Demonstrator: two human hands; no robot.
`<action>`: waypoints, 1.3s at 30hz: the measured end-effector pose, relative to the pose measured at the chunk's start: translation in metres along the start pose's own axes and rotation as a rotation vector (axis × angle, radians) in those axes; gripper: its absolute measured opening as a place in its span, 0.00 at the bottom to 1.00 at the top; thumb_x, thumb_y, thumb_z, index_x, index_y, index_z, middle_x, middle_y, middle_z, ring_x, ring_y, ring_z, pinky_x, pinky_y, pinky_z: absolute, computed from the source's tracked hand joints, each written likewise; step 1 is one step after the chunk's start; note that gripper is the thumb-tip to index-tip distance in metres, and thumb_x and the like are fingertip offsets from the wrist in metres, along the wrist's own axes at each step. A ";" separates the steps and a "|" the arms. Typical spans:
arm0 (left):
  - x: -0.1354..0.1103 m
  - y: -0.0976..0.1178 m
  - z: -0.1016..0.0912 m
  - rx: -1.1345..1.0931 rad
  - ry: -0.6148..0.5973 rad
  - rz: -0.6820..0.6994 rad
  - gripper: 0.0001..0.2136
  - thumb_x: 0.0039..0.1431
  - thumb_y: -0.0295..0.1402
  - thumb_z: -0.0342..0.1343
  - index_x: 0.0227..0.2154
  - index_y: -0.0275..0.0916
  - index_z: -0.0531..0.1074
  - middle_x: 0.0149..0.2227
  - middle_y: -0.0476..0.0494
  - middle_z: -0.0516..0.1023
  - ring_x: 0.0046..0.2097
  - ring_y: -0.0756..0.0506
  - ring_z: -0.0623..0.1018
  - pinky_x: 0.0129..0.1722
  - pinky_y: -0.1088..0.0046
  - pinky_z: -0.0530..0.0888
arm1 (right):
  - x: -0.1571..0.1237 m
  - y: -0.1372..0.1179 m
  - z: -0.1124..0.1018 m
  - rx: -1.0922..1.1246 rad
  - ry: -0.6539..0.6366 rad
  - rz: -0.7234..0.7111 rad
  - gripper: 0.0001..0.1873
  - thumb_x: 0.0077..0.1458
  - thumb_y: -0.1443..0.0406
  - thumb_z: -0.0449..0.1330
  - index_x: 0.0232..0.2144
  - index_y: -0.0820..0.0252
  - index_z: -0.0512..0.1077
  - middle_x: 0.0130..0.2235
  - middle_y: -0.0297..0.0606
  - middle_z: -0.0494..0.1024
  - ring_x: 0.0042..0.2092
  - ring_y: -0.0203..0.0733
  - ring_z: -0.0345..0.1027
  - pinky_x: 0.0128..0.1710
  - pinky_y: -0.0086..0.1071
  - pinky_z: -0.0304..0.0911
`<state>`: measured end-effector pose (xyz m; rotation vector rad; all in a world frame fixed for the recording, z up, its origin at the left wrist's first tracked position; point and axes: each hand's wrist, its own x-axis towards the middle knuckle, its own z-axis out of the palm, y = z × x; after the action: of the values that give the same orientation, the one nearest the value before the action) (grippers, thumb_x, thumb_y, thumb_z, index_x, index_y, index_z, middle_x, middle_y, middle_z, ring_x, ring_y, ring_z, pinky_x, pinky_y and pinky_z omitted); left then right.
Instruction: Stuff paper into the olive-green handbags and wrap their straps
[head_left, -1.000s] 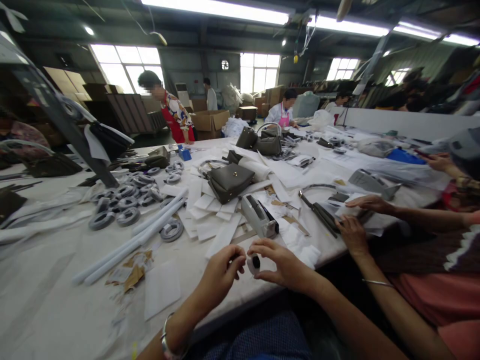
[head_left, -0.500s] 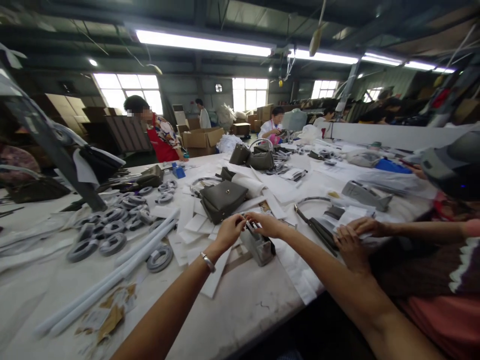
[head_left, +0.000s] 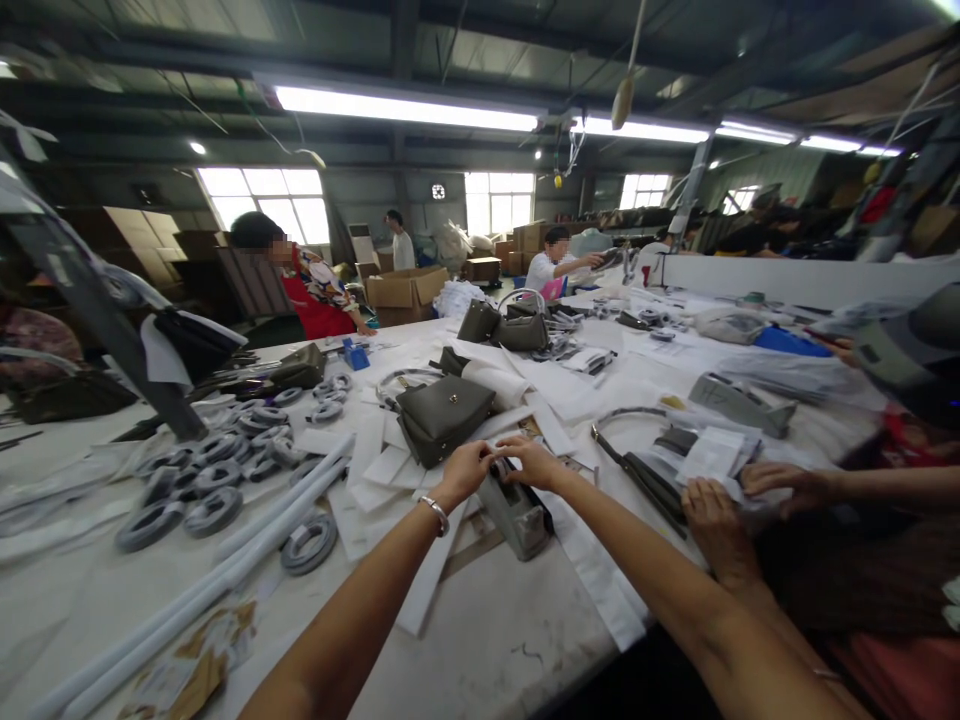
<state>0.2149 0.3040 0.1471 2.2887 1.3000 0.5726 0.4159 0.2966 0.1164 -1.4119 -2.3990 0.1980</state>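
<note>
My left hand [head_left: 466,472] is closed, its fingertips pinched together just in front of an olive-grey handbag [head_left: 446,415]. Close beside it, my right hand [head_left: 531,464] is bent with its fingertips drawn together, almost meeting the left ones. Whatever lies between the fingers is too small to make out. Under the right hand sits a grey block-shaped holder [head_left: 519,525] that looks like a tape dispenser, its upper end hidden by the fingers. White paper strips [head_left: 390,465] lie loosely around the handbag.
Grey coiled rings [head_left: 214,512] and long white tubes [head_left: 217,565] lie to the left. At right, a co-worker's hands [head_left: 720,525] press a white packet [head_left: 720,455] beside a bag with a strap. A similar grey holder [head_left: 739,405] stands beyond. Torn brown paper [head_left: 199,665] lies front left.
The view has tilted slightly, so the table's things sit lower. My hands stay together over the grey holder. The co-worker's right-hand packet has shifted, and a person at the back now reaches out an arm.
</note>
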 end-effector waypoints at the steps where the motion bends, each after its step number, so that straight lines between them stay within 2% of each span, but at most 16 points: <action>1: 0.001 0.000 0.002 0.008 -0.006 0.003 0.12 0.65 0.40 0.55 0.41 0.35 0.73 0.41 0.44 0.77 0.41 0.46 0.77 0.44 0.61 0.76 | 0.000 0.000 0.000 -0.022 -0.007 0.011 0.28 0.45 0.64 0.72 0.50 0.49 0.75 0.59 0.41 0.70 0.60 0.51 0.61 0.60 0.46 0.57; 4: 0.006 -0.003 0.008 0.031 -0.023 0.009 0.12 0.65 0.39 0.55 0.41 0.35 0.73 0.41 0.44 0.77 0.42 0.46 0.77 0.44 0.61 0.76 | 0.003 -0.008 -0.001 -0.091 -0.037 0.040 0.26 0.45 0.63 0.72 0.49 0.48 0.76 0.61 0.43 0.68 0.62 0.55 0.58 0.62 0.51 0.52; 8: 0.007 -0.009 0.012 0.058 -0.046 -0.002 0.12 0.65 0.39 0.55 0.42 0.35 0.73 0.42 0.43 0.77 0.42 0.46 0.77 0.44 0.61 0.76 | 0.010 -0.024 0.001 -0.144 -0.089 0.071 0.26 0.46 0.69 0.68 0.49 0.51 0.77 0.61 0.47 0.68 0.63 0.61 0.55 0.62 0.58 0.48; 11: 0.004 -0.013 0.013 0.068 -0.066 -0.012 0.12 0.64 0.40 0.55 0.42 0.35 0.73 0.42 0.43 0.77 0.42 0.46 0.77 0.44 0.61 0.76 | 0.008 -0.028 0.002 -0.121 -0.129 0.081 0.29 0.43 0.73 0.67 0.50 0.51 0.77 0.62 0.47 0.67 0.64 0.62 0.56 0.61 0.57 0.53; 13: 0.000 -0.012 0.014 0.065 -0.078 -0.009 0.12 0.65 0.40 0.55 0.42 0.35 0.73 0.41 0.43 0.77 0.42 0.46 0.77 0.44 0.61 0.76 | 0.000 -0.026 0.001 -0.084 -0.120 0.087 0.33 0.43 0.73 0.66 0.54 0.52 0.73 0.62 0.48 0.66 0.63 0.60 0.57 0.60 0.53 0.57; 15: -0.005 -0.007 0.017 0.056 -0.087 0.000 0.12 0.65 0.40 0.55 0.41 0.35 0.73 0.41 0.44 0.77 0.41 0.46 0.77 0.44 0.61 0.76 | -0.013 -0.025 -0.002 -0.043 -0.071 0.101 0.36 0.46 0.74 0.64 0.59 0.55 0.68 0.62 0.49 0.67 0.63 0.56 0.59 0.60 0.49 0.58; 17: -0.011 0.000 0.020 0.043 -0.091 0.013 0.12 0.65 0.40 0.55 0.41 0.35 0.73 0.41 0.44 0.77 0.41 0.46 0.77 0.44 0.62 0.76 | -0.031 -0.028 -0.006 -0.004 0.000 0.124 0.34 0.50 0.74 0.61 0.61 0.58 0.66 0.61 0.50 0.68 0.63 0.52 0.60 0.61 0.45 0.58; 21: -0.025 0.018 0.028 0.022 -0.086 0.029 0.12 0.65 0.40 0.55 0.38 0.35 0.73 0.38 0.45 0.77 0.40 0.47 0.77 0.43 0.62 0.76 | -0.078 -0.044 -0.013 0.075 0.133 0.163 0.25 0.57 0.71 0.58 0.57 0.58 0.70 0.61 0.46 0.69 0.62 0.46 0.61 0.63 0.42 0.58; 26: -0.046 0.046 0.038 0.015 -0.064 0.027 0.12 0.64 0.40 0.56 0.35 0.35 0.74 0.35 0.46 0.77 0.37 0.47 0.77 0.42 0.63 0.75 | -0.136 -0.073 -0.015 0.309 0.395 0.225 0.17 0.59 0.67 0.57 0.50 0.53 0.76 0.56 0.41 0.75 0.59 0.47 0.66 0.62 0.46 0.60; 29: -0.059 0.058 0.043 0.017 -0.030 0.011 0.11 0.64 0.39 0.56 0.34 0.36 0.74 0.34 0.47 0.77 0.36 0.47 0.76 0.40 0.65 0.73 | -0.159 -0.085 -0.012 0.390 0.456 0.290 0.16 0.59 0.66 0.57 0.48 0.51 0.77 0.54 0.40 0.77 0.58 0.48 0.68 0.60 0.47 0.62; 34: -0.074 0.061 0.049 0.006 0.045 0.008 0.06 0.62 0.33 0.54 0.33 0.39 0.75 0.36 0.44 0.79 0.37 0.47 0.76 0.36 0.72 0.67 | -0.170 -0.092 -0.010 0.501 0.459 0.309 0.15 0.59 0.66 0.56 0.47 0.52 0.77 0.49 0.40 0.79 0.52 0.45 0.72 0.49 0.39 0.72; 39: -0.072 0.049 0.043 -0.043 0.083 -0.009 0.07 0.63 0.34 0.54 0.35 0.39 0.75 0.36 0.45 0.80 0.38 0.47 0.77 0.37 0.72 0.68 | -0.150 -0.090 -0.018 0.432 0.437 0.288 0.15 0.60 0.67 0.54 0.46 0.53 0.77 0.47 0.39 0.80 0.48 0.44 0.74 0.47 0.37 0.71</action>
<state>0.2385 0.2119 0.1296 2.2446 1.3228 0.6928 0.4154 0.1209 0.1253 -1.4079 -1.6773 0.4044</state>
